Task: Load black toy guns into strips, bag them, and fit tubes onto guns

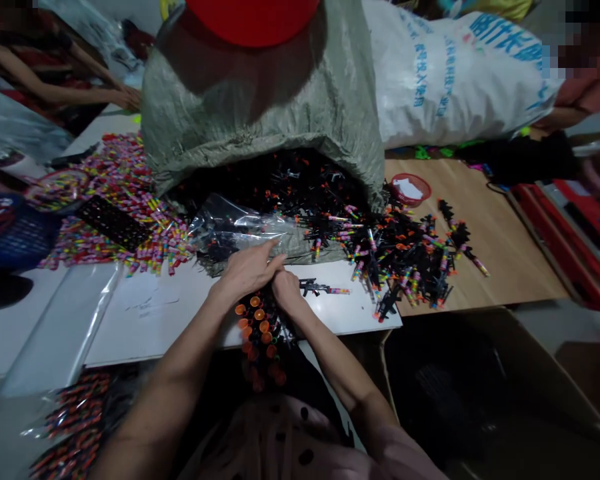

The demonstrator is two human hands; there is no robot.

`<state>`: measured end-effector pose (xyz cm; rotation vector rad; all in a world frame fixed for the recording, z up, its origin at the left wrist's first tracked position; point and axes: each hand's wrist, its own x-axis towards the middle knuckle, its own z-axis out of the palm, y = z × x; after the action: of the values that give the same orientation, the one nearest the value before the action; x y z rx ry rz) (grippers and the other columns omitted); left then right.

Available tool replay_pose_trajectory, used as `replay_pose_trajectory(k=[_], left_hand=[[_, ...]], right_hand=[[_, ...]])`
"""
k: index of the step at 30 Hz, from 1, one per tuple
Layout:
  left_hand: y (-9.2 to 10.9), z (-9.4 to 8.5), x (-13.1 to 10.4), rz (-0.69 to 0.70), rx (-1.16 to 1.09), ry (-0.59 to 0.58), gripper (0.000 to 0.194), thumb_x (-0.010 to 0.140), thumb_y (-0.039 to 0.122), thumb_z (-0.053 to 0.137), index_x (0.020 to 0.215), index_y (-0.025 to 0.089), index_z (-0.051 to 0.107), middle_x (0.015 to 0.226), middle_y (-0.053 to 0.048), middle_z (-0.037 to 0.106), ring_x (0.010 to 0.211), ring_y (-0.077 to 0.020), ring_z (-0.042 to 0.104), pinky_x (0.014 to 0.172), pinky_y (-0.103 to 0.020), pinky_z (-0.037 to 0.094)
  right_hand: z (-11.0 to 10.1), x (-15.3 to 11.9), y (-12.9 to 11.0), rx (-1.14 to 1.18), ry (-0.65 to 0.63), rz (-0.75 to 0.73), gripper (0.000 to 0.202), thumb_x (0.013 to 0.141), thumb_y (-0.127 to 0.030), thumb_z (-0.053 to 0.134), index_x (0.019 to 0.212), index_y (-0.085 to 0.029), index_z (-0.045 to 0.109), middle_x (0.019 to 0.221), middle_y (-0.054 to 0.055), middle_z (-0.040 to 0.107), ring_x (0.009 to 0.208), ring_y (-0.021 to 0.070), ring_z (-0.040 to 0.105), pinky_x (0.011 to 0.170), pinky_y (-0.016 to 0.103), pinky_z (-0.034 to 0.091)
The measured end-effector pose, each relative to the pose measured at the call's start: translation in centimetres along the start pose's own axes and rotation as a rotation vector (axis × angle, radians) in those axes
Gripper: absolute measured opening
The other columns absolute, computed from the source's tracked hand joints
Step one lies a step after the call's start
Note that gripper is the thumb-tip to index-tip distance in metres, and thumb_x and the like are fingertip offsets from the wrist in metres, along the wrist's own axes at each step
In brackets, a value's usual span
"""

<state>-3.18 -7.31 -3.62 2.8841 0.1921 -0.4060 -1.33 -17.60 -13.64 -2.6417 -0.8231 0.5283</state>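
At the table's front edge lies a clear plastic bag (pixel 243 223) whose loose film spreads away from me. Below my hands, a bundle of black toy guns with round orange ends (pixel 257 327) hangs over the edge towards my lap. My left hand (pixel 250 270) is closed at the bag's film, its index finger reaching forward. Right beside it, touching, my right hand (pixel 286 288) is curled closed at the same gathered part; its fingertips are hidden. One black toy gun with a colourful barrel (pixel 325 288) lies just right of my right hand.
A large grey-green sack (pixel 260 113) spills black toy guns (pixel 405 247) onto the table. Colourful small tubes (pixel 115 167) are heaped left, near flat clear bags (pixel 65 327). A red basket (pixel 410 190) stands right; an open carton (pixel 445 373) sits below. People work at both sides.
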Motion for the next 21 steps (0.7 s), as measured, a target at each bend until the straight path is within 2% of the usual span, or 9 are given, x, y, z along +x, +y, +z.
replay_pose_trajectory(k=[2,4,7,10,13,15,18,21], left_hand=[[0.1,-0.2,0.2,-0.024,0.045,-0.024,0.051,0.096,0.046,0.026,0.133,0.019,0.049,0.113,-0.011,0.069,0.108,-0.0289,0.063,0.090,-0.039,0.046],[0.0,-0.2,0.4,-0.014,0.052,-0.025,0.050,0.096,0.045,0.025,0.130,0.019,0.052,0.113,-0.011,0.069,0.108,-0.0289,0.063,0.089,-0.039,0.046],[-0.1,-0.2,0.4,-0.005,0.045,-0.006,0.050,0.096,0.045,0.029,0.131,0.018,0.051,0.112,-0.011,0.069,0.107,-0.0281,0.063,0.088,-0.038,0.047],[-0.2,0.0,0.3,0.043,-0.001,0.013,0.049,0.094,0.046,0.032,0.131,0.020,0.050,0.107,-0.009,0.070,0.103,-0.0264,0.064,0.087,-0.037,0.048],[-0.4,0.2,0.2,0.099,-0.070,0.027,0.053,0.091,0.050,0.038,0.135,0.022,0.046,0.103,-0.006,0.071,0.099,-0.0264,0.065,0.084,-0.038,0.049],[-0.6,0.3,0.2,0.120,-0.072,0.024,0.053,0.087,0.042,0.047,0.136,0.022,0.044,0.106,-0.006,0.070,0.100,-0.0264,0.065,0.086,-0.038,0.049],[-0.8,0.4,0.4,0.143,-0.047,-0.023,0.054,0.079,0.020,0.051,0.133,0.020,0.048,0.117,-0.007,0.066,0.108,-0.0254,0.062,0.092,-0.037,0.047],[-0.9,0.4,0.6,0.166,-0.051,-0.070,0.055,0.075,0.009,0.048,0.129,0.019,0.051,0.128,-0.007,0.061,0.117,-0.0239,0.056,0.099,-0.036,0.044]], right_hand=[[-1.0,-1.2,1.5,0.019,0.002,-0.043,0.030,0.089,-0.013,0.044,0.116,-0.016,0.058,0.109,0.011,0.066,0.098,0.0182,0.063,0.082,0.025,0.044],[-2.2,-3.2,4.2,-0.005,0.059,-0.023,0.033,0.088,-0.014,0.048,0.121,-0.017,0.055,0.115,0.011,0.063,0.103,0.0179,0.060,0.084,0.025,0.044],[-3.4,-6.6,8.6,-0.135,0.146,0.123,0.026,0.085,-0.008,0.045,0.102,-0.016,0.064,0.112,0.015,0.063,0.102,0.0221,0.058,0.080,0.029,0.044],[-2.9,-8.0,10.5,-0.052,0.229,0.159,0.014,0.083,-0.014,0.050,0.086,-0.016,0.064,0.096,0.012,0.065,0.091,0.0226,0.060,0.072,0.029,0.043],[-1.1,-7.0,9.0,0.377,0.391,0.164,0.016,0.081,-0.030,0.054,0.090,-0.019,0.060,0.073,0.002,0.062,0.064,0.0159,0.056,0.059,0.026,0.042],[0.4,-5.5,6.9,0.705,0.442,0.135,0.024,0.076,-0.038,0.058,0.092,-0.020,0.057,0.068,-0.002,0.059,0.057,0.0135,0.053,0.055,0.024,0.041],[2.6,-3.1,4.3,1.008,0.384,0.094,0.025,0.068,-0.041,0.061,0.080,-0.020,0.056,0.067,-0.001,0.060,0.061,0.0151,0.057,0.058,0.026,0.045],[4.1,-1.7,3.2,1.087,0.358,0.152,0.021,0.071,-0.042,0.056,0.073,-0.021,0.054,0.065,0.000,0.061,0.064,0.0173,0.060,0.062,0.029,0.048]])
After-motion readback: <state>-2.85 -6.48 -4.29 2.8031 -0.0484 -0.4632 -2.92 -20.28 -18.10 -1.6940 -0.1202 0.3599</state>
